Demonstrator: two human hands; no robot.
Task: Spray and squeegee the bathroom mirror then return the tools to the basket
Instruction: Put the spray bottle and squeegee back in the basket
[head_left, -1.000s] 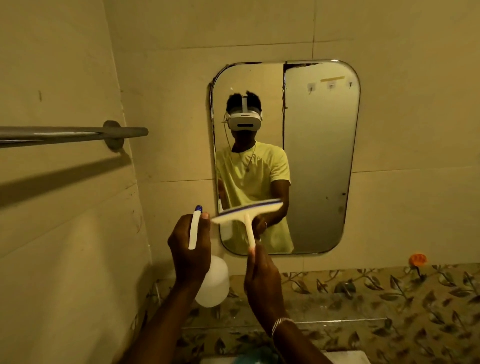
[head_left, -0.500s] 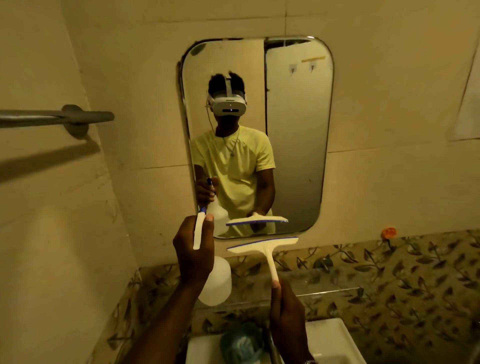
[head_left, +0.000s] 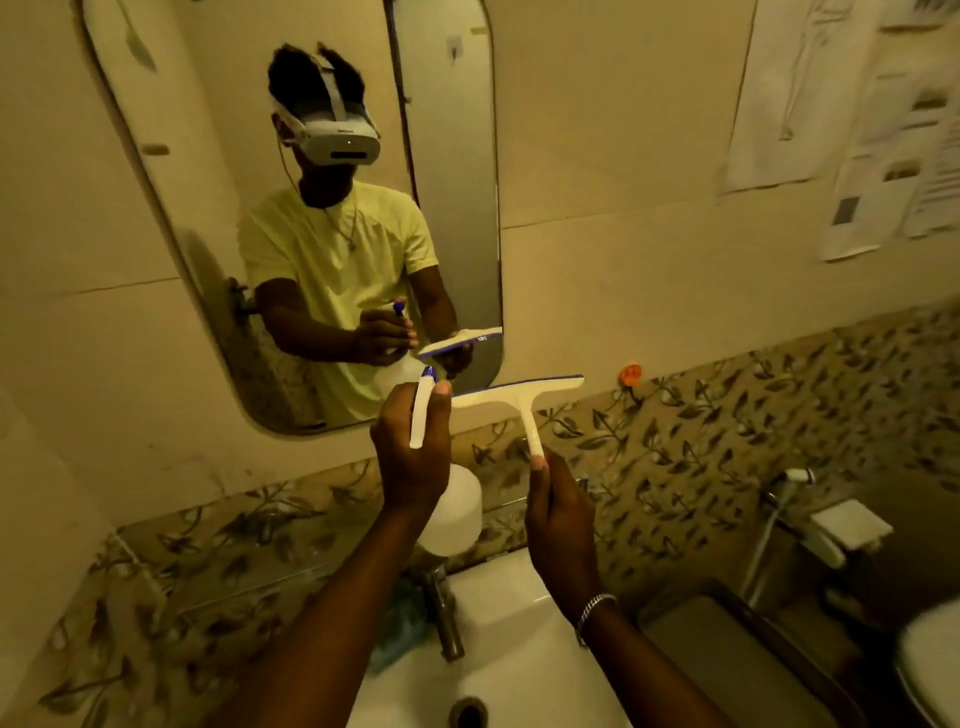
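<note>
Right grip (head_left: 558, 512): squeegee (head_left: 519, 402) handle-down, blade crosswise.

No wording is proving legible in this bathroom: the printed sheets (head_left: 878, 156) hanging on the wall at the upper right are showing only blurred lines and dark blocks, and the small orange sticker (head_left: 630, 373) just above the leaf-patterned tile band is showing marks too tiny to read.
</note>
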